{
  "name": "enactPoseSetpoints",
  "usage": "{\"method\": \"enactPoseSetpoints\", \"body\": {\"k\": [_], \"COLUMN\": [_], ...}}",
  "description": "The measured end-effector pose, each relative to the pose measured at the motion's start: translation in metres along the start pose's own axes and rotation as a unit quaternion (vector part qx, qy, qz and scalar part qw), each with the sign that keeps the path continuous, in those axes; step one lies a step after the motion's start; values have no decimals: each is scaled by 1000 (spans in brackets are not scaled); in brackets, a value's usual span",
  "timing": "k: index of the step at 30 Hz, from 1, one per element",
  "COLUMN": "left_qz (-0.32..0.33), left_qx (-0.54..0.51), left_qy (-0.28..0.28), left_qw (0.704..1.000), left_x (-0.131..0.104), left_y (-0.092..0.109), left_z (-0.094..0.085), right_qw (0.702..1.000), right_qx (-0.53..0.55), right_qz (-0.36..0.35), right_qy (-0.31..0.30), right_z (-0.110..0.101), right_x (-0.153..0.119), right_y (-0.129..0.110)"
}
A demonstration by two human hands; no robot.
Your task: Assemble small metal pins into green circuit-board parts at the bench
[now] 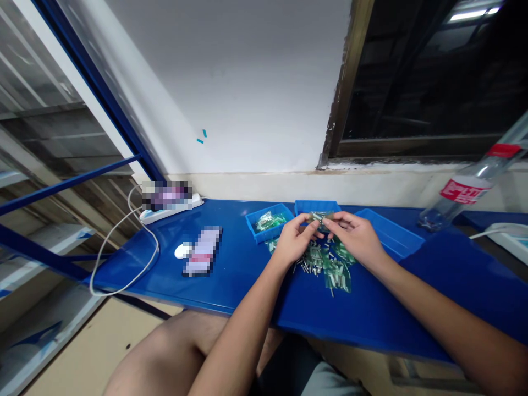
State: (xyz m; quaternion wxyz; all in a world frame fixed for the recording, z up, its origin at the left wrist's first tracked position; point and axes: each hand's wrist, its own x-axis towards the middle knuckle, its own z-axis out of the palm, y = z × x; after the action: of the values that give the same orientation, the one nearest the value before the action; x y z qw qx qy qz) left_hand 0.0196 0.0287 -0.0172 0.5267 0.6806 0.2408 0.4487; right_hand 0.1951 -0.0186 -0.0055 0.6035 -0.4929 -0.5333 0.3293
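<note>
My left hand (296, 236) and my right hand (350, 234) meet above the blue table, fingers closed on a small clear bag (320, 215) with metal pieces in it. Beneath them lies a pile of loose metal pins (309, 264) with green-tinted clear bags (338, 276) of similar parts. Left of the pile stands a blue tray (258, 238) holding filled bags. Behind my hands is a second blue tray (315, 204), partly hidden. To the right a third blue tray (391, 234) shows a bare bottom.
A clear plastic bottle (466, 190) with a red label stands at the right. Toward the left of the table (243, 280) are a blurred phone (204, 250), a white round object (181, 251) and a power strip (173, 209) with a looping white cable (97, 258). A wall rises behind.
</note>
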Motion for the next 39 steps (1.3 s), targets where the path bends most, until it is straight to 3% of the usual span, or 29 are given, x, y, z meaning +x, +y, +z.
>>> {"method": "enactPoseSetpoints", "body": {"k": [8, 10, 14, 18, 22, 28, 34, 39], "left_qz": [56, 71, 84, 90, 56, 57, 85, 91], "left_qx": [230, 226, 153, 157, 147, 183, 146, 153], "left_qy": [89, 103, 52, 31, 57, 102, 30, 76], "left_qw": [967, 966, 983, 983, 986, 976, 985, 981], "left_x": [-4, -3, -4, -5, -4, -3, -4, 0], "left_y": [3, 6, 14, 17, 14, 11, 12, 3], "left_z": [1, 0, 0, 0, 1, 1, 0, -5], "right_qw": [998, 997, 992, 988, 998, 991, 979, 980], "right_qx": [-50, -58, -92, -112, -44, -71, -136, -130], "right_qz": [-43, -47, -84, -106, -51, -59, -148, -148], "right_qy": [25, 29, -3, -20, 19, 94, -34, -26], "right_z": [0, 0, -1, 3, 4, -4, 1, 2], "right_x": [-3, -5, -8, -10, -9, -3, -7, -7], "right_y": [6, 6, 3, 2, 3, 7, 7, 5]}}
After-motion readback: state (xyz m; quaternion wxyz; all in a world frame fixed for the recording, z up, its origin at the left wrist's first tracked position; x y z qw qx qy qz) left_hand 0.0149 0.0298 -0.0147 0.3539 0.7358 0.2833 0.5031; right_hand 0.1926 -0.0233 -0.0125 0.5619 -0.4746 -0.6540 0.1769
